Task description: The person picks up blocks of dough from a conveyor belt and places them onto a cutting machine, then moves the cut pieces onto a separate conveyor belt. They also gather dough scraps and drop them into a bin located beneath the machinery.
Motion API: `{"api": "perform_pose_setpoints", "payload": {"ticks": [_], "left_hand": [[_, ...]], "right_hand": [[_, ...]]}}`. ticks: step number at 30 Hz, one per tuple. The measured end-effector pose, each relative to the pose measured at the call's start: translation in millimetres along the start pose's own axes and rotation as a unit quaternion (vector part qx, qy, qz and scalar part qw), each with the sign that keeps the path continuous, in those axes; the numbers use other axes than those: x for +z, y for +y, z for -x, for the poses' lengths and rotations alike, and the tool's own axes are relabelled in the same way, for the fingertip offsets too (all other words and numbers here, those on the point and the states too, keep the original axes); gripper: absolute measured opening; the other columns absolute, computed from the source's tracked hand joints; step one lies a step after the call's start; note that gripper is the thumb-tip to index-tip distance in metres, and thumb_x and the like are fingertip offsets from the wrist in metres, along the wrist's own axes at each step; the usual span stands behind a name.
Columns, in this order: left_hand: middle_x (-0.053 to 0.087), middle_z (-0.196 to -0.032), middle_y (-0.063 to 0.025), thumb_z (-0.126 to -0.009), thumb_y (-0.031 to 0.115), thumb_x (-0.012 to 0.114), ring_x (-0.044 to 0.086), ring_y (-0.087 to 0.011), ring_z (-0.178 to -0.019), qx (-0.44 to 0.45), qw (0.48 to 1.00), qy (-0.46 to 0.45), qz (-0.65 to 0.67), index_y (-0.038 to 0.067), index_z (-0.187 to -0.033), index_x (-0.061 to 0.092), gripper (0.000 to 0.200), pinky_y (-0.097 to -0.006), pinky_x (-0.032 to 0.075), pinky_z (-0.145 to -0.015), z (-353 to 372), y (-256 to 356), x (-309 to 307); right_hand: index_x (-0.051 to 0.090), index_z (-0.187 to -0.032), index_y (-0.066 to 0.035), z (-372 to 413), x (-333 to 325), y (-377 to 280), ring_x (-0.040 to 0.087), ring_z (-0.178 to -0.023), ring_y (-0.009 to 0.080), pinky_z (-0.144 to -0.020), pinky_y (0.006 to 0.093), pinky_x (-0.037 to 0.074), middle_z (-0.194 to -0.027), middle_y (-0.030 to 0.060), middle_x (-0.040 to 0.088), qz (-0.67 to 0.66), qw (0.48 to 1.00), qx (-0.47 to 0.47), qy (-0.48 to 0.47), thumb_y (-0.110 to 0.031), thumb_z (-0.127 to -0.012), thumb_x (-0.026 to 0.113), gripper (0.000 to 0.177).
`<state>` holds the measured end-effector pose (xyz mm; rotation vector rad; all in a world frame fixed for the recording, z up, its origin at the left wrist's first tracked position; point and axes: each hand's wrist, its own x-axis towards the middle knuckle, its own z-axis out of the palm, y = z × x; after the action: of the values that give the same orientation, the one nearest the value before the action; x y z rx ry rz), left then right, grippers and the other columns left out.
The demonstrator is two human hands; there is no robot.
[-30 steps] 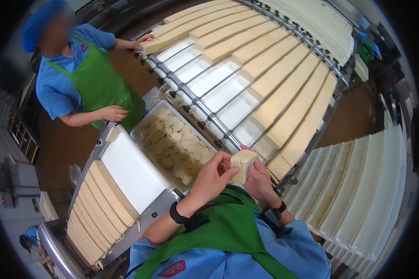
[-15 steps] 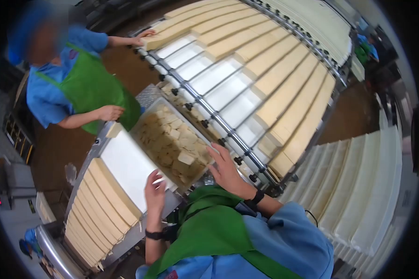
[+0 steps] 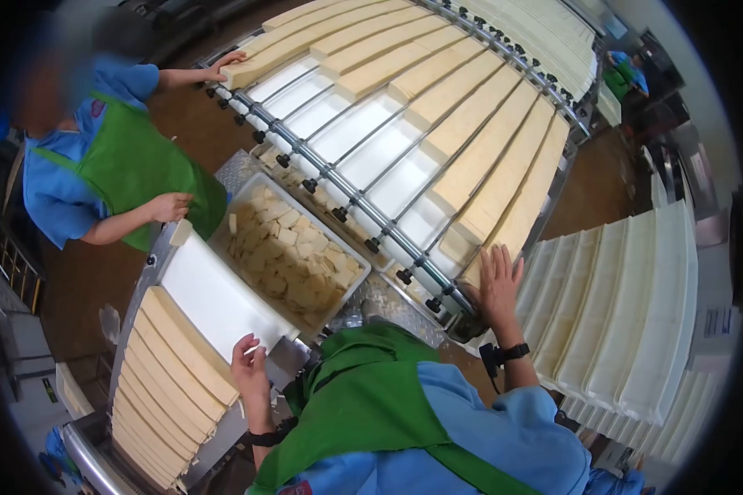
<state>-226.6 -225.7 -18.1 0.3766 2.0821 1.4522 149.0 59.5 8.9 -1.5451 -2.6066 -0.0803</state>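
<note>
My right hand (image 3: 499,289) lies against the near end of the outermost long, pale yellow slab (image 3: 527,191) on the slatted conveyor. Its fingers are stretched out and spread. My left hand (image 3: 251,370) hovers by the near end of a smaller white belt (image 3: 223,285), fingers loosely bent and apart, with nothing in them. Beside that hand, thin pale slabs (image 3: 169,371) lie in a close row on the same belt. Between the two belts stands a plastic bin (image 3: 357,279) holding many flat, pale offcuts (image 3: 285,247).
A co-worker in a green apron (image 3: 132,157) stands at left, one hand on a slab's end, the other by the small belt. A metal rail (image 3: 338,177) with black knobs edges the conveyor. White ribbed trays (image 3: 619,305) are stacked at right.
My right hand has moved from beside the bin rightward to the outermost slab's end. My left hand has shifted slightly left and down. A pale chunk in the bin's near part is no longer visible.
</note>
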Motion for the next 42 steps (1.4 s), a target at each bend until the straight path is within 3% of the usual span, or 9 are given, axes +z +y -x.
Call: {"api": "perform_pose_setpoints", "payload": {"ticks": [7, 12, 15, 19, 21, 24, 27, 33, 42], "left_hand": [[0.065, -0.099, -0.0084, -0.089, 0.0, 0.06, 0.063, -0.0173, -0.085, 0.116, 0.987, 0.041, -0.1, 0.004, -0.109, 0.064, 0.021, -0.0295, 0.052, -0.076, 12.9, -0.4, -9.9], [0.058, -0.1, -0.0124, -0.088, 0.002, 0.063, 0.061, -0.0203, -0.08, 0.043, 0.946, 0.289, -0.139, 0.001, -0.113, 0.06, 0.026, -0.0311, 0.051, -0.071, 39.2, -48.8, -48.2], [0.049, -0.11, -0.017, -0.084, 0.006, 0.069, 0.058, -0.0267, -0.084, 0.048, 0.84, 0.417, -0.343, 0.0, -0.122, 0.053, 0.042, -0.0357, 0.049, -0.073, 62.7, -70.4, -60.8], [0.038, -0.12, -0.0233, -0.079, 0.016, 0.076, 0.052, -0.0386, -0.103, -0.066, 0.908, 0.373, -0.18, -0.003, -0.132, 0.041, 0.066, -0.0433, 0.047, -0.084, 72.9, -84.0, -52.0], [0.035, -0.122, -0.026, -0.079, 0.015, 0.076, 0.049, -0.0449, -0.107, -0.065, 0.922, 0.342, -0.172, -0.004, -0.135, 0.035, 0.072, -0.0465, 0.046, -0.089, 68.2, -61.4, -47.8], [0.033, -0.124, -0.0284, -0.076, 0.012, 0.078, 0.049, -0.0493, -0.109, -0.041, 0.937, 0.306, -0.163, -0.005, -0.138, 0.029, 0.082, -0.0486, 0.047, -0.09, 56.3, -59.1, -48.2], [0.032, -0.123, -0.03, -0.075, 0.009, 0.078, 0.049, -0.0503, -0.108, -0.015, 0.948, 0.275, -0.157, -0.009, -0.139, 0.025, 0.085, -0.049, 0.047, -0.091, 49.0, -60.2, -52.2], [0.031, -0.124, -0.0303, -0.074, 0.007, 0.078, 0.049, -0.0498, -0.108, -0.019, 0.965, 0.233, -0.123, -0.012, -0.139, 0.023, 0.087, -0.0476, 0.048, -0.091, 46.3, -65.8, -57.5], [0.031, -0.125, -0.0287, -0.072, 0.014, 0.082, 0.045, -0.0474, -0.114, -0.091, 0.967, 0.224, -0.082, -0.01, -0.14, 0.023, 0.093, -0.0468, 0.046, -0.094, 35.0, -52.3, -47.8]], "right_hand": [[0.031, -0.15, -0.012, -0.3, 19.5, 9.8, 0.026, -0.144, 0.036, -0.112, 0.0666, 0.011, -0.153, 0.0231, 0.03, 0.07, 0.997, 0.017, -0.036, -0.032, -0.074, 0.079, 0.093], [0.02, -0.154, -0.01, -12.4, 8.5, -8.5, 0.015, -0.148, 0.0356, -0.111, 0.0688, 0.012, -0.159, 0.0211, 0.018, 0.049, 0.992, 0.05, -0.103, -0.02, -0.075, 0.077, 0.098], [0.021, -0.153, -0.009, -26.1, -9.1, -24.4, 0.016, -0.147, 0.0382, -0.111, 0.0679, 0.015, -0.156, 0.0225, 0.022, 0.148, 0.968, 0.088, -0.182, -0.018, -0.075, 0.076, 0.096], [0.032, -0.149, -0.006, -72.3, -15.2, -60.0, 0.025, -0.142, 0.042, -0.111, 0.0607, 0.024, -0.151, 0.0223, 0.031, 0.156, 0.975, -0.067, -0.144, -0.01, -0.078, 0.07, 0.08], [0.043, -0.141, -0.003, -101.2, -9.8, -148.8, 0.036, -0.134, 0.0416, -0.111, 0.0511, 0.031, -0.144, 0.0212, 0.041, -0.128, 0.974, -0.159, -0.1, -0.004, -0.08, 0.065, 0.066], [0.051, -0.133, -0.003, -97.7, 3.3, -314.4, 0.047, -0.121, 0.0386, -0.106, 0.0448, 0.036, -0.128, 0.0217, 0.052, -0.338, 0.844, -0.401, -0.114, -0.006, -0.082, 0.066, 0.053], [0.051, -0.131, 0.0, -104.3, 31.7, -461.9, 0.047, -0.116, 0.0371, -0.102, 0.0453, 0.038, -0.123, 0.0189, 0.053, -0.36, 0.731, -0.568, -0.115, -0.013, -0.084, 0.067, 0.051], [0.057, -0.122, 0.0, -133.8, 93.8, -608.6, 0.046, -0.114, 0.0306, -0.096, 0.0451, 0.036, -0.118, 0.014, 0.053, -0.25, 0.766, -0.59, -0.062, -0.024, -0.082, 0.069, 0.048], [0.062, -0.107, 0.0, -134.8, 100.2, -635.8, 0.048, -0.111, 0.0288, -0.093, 0.0439, 0.034, -0.111, 0.0143, 0.057, -0.104, 0.797, -0.592, -0.063, -0.037, -0.083, 0.067, 0.044]]}}
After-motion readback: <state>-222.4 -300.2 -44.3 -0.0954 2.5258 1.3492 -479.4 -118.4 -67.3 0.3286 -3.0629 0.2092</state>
